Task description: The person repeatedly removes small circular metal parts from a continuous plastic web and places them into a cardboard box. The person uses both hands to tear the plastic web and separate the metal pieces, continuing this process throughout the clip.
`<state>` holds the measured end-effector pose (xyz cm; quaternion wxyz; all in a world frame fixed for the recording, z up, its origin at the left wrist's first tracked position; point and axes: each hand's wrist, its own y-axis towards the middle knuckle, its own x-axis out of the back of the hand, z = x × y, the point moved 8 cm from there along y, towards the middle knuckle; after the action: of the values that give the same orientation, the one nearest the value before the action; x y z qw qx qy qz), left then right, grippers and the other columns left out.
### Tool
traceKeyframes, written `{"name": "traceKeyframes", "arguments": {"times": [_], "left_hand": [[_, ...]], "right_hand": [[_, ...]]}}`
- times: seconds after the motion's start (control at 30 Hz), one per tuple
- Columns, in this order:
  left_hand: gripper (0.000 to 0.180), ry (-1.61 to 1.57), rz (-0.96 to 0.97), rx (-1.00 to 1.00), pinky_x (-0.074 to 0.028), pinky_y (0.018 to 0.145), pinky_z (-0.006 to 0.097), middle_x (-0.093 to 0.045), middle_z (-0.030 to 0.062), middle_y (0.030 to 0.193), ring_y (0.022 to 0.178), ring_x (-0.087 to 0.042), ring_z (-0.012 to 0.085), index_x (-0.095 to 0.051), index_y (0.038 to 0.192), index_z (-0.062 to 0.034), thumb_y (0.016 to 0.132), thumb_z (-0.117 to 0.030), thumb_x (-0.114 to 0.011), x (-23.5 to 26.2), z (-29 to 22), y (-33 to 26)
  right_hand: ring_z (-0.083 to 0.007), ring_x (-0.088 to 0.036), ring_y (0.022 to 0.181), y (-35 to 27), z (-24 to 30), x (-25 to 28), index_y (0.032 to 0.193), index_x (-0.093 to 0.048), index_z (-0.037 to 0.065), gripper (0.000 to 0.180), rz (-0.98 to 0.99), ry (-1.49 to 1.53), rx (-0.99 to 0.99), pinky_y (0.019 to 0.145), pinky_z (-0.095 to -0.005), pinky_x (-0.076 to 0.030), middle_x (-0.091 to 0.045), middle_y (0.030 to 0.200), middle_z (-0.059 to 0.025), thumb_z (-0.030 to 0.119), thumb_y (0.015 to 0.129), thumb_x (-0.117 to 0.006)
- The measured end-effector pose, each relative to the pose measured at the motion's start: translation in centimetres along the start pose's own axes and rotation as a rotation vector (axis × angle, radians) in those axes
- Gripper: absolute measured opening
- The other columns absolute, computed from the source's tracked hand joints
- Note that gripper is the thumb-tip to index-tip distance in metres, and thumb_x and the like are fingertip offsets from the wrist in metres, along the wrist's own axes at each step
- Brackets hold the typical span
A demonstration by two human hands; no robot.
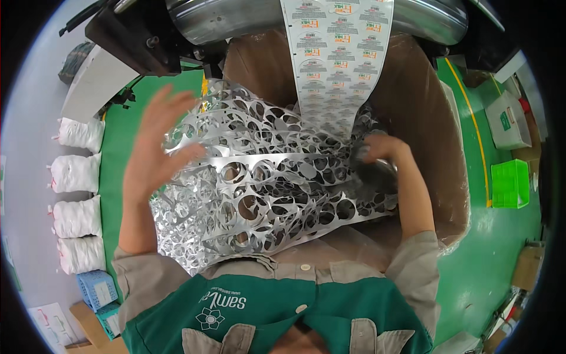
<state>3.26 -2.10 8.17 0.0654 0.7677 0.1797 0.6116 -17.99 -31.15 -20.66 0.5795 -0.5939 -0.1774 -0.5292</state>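
A tangled mass of silver foil scrap [277, 183], punched full of round holes, fills the middle of a big box. Above its left side, my left hand [159, 141] is raised and blurred, fingers spread and nothing visible in them. My right hand [383, 148] curls down into the right side of the heap, closed on a bunched, smeared part of the foil. From the metal roller [230, 20] at the top, a printed foil strip [336, 65] hangs down and runs into the scrap between my hands. Its lower end is hidden there.
The box's brown liner [433, 141] rises at the right and behind the strip. Several white bags [76, 174] line the left wall, with blue packs [97, 289] below. A green crate [510, 184] and a white bin [507, 121] stand on the green floor [466, 230] at right.
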Motion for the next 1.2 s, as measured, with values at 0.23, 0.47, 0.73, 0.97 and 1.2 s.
{"name": "traceKeyframes", "arguments": {"times": [0.23,0.47,0.73,0.97,1.2], "left_hand": [[0.062,0.232,0.449,-0.210,-0.020,0.104,0.052,-0.056,0.0118,0.111,0.118,-0.043,0.0308,-0.055,0.114,-0.0119,0.063,-0.043,-0.072,-11.3,0.1,-1.2],[0.029,-0.186,0.791,-0.227,-0.044,0.068,0.042,-0.060,0.0115,0.081,0.077,-0.057,0.0304,-0.056,0.101,-0.0126,0.075,-0.025,-0.063,-14.1,-5.1,-1.3],[0.032,-1.290,0.273,0.836,-0.050,0.054,0.025,-0.060,0.0110,0.087,0.067,-0.059,0.0143,-0.049,0.115,-0.0058,0.086,-0.016,-0.057,-16.8,6.0,2.9],[0.041,-1.335,-0.049,0.904,-0.054,0.058,0.029,-0.059,0.0134,0.096,0.068,-0.062,0.0165,-0.043,0.122,0.0022,0.086,-0.013,-0.055,-14.5,9.7,3.8],[0.021,-1.449,0.027,0.702,-0.049,0.052,0.022,-0.061,0.0136,0.086,0.063,-0.058,0.0141,-0.049,0.107,0.0019,0.090,-0.012,-0.048,-14.9,9.1,3.7]], "right_hand": [[-0.0211,-0.049,0.111,-7.4,5.9,15.4,0.125,-0.041,0.001,0.060,-0.385,1.753,0.970,0.095,-0.0369,-0.040,-0.052,0.120,-0.0107,0.036,0.082,-0.062],[-0.0335,-0.048,0.113,3.5,-12.4,-11.3,0.120,-0.047,-0.004,0.066,-0.465,0.733,-0.698,0.093,-0.0392,-0.039,-0.047,0.124,-0.0239,0.042,0.076,-0.062],[-0.0409,-0.055,0.093,0.2,1.5,4.9,0.104,-0.055,0.004,0.047,-0.345,0.191,-0.143,0.081,-0.0421,-0.045,-0.059,0.096,-0.0233,0.033,0.069,-0.067],[-0.0149,-0.059,0.094,-10.0,4.3,17.7,0.113,-0.052,0.002,0.043,-0.623,1.572,0.631,0.083,-0.0289,-0.045,-0.062,0.100,-0.0076,0.022,0.078,-0.066],[-0.0299,-0.049,0.111,5.0,-2.2,-4.5,0.123,-0.047,0.005,0.062,-0.325,0.665,-0.202,0.091,-0.0396,-0.040,-0.052,0.118,-0.0184,0.035,0.074,-0.068]]}}
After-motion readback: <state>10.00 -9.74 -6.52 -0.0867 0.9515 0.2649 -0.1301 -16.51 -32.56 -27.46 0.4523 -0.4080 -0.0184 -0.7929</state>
